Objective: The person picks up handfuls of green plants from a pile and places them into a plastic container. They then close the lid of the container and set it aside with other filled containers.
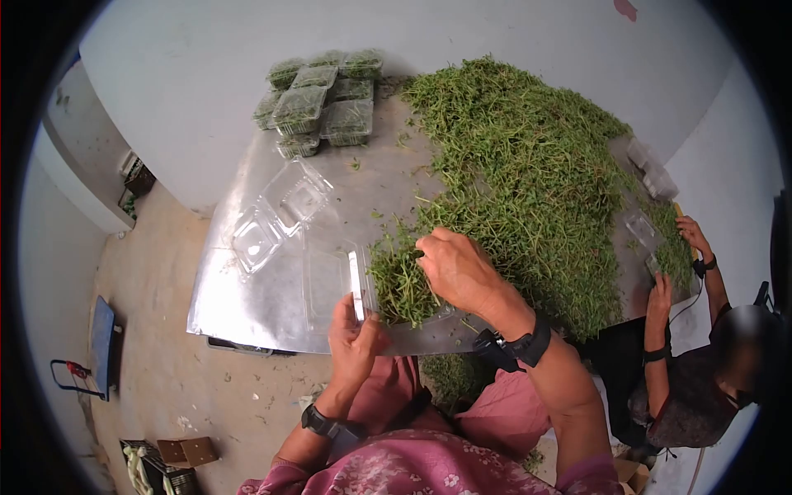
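An open clear plastic clamshell box [326, 276] lies at the table's near edge, its lid flat to the left and its right half heaped with leafy green stems [404, 285]. My left hand [355, 337] pinches the box's near edge around the hinge, thumb and fingers closed on it. My right hand [458, 268] is at the heap's right side, fingers curled into the greens; its fingertips are partly hidden among the stems. Just beyond it spreads a large pile of the same greens [528, 181]. Another open clamshell box [297, 202] lies unfilled farther left.
Stacked filled boxes [301, 107] stand at the back left of the metal table [239, 305]. On the right, a co-worker [689, 379] handles greens beside clear boxes [652, 169]. A blue trolley [103, 346] and a crate [157, 466] are on the floor to the left.
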{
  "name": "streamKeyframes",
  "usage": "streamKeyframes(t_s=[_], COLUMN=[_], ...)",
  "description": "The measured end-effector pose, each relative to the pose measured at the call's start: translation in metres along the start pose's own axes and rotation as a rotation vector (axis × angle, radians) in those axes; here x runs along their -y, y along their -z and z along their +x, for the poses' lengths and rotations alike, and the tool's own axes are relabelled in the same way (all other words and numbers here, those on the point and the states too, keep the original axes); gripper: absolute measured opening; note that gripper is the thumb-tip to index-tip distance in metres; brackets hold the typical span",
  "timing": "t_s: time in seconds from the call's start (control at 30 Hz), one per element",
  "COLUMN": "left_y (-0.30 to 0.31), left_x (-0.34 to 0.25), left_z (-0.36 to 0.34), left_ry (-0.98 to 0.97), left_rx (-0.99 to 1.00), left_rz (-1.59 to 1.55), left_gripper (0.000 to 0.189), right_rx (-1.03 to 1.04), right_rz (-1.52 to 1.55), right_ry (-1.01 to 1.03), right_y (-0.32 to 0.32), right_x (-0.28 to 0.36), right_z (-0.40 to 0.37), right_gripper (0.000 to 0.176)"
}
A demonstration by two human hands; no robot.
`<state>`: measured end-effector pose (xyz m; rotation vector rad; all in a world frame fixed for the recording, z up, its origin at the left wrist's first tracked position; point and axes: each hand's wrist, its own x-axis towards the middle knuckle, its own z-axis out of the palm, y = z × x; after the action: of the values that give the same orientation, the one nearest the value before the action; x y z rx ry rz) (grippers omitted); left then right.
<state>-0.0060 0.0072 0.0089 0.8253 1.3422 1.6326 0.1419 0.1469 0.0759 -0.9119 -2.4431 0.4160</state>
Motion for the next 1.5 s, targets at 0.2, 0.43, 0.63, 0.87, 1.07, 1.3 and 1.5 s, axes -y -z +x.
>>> streamKeyframes(t_s=[0.2, 0.43, 0.63, 0.87, 1.07, 1.3, 1.5], left_y=[0.001, 0.008, 0.004, 0.005, 0.002, 0.002, 0.002], left_x=[0.001, 0.000, 0.000, 0.000, -0.001, 0.001, -0.001], left_z=[0.001, 0.001, -0.001, 0.000, 0.000, 0.001, 0.000], left_ry=[-0.003, 0.021, 0.017, 0.014, -0.009, -0.024, 0.005], left_rx=[0.015, 0.078, 0.053, 0.048, 0.042, 0.031, 0.030], left_rz=[-0.030, 0.032, -0.008, 0.021, 0.038, 0.031, 0.018], left_gripper=[0.034, 0.032, 0.033, 0.034, 0.035, 0.036, 0.036], right_rx=[0.213, 0.255, 0.027, 0.009, 0.248, 0.077, 0.042], right_rz=[-0.344, -0.438, -0.057, 0.090, 0.279, 0.227, 0.079], right_ry=[0.086, 0.106, 0.056, -0.200, -0.413, -0.245, -0.085], right_y=[-0.018, -0.040, -0.001, 0.012, 0.001, 0.008, 0.003], right_x=[0.012, 0.015, 0.004, -0.044, -0.047, -0.035, -0.003], right_z=[0.002, 0.001, 0.003, 0.003, 0.006, 0.005, 0.005], right_gripper=[0.010, 0.009, 0.015, 0.033, 0.041, 0.032, 0.015])
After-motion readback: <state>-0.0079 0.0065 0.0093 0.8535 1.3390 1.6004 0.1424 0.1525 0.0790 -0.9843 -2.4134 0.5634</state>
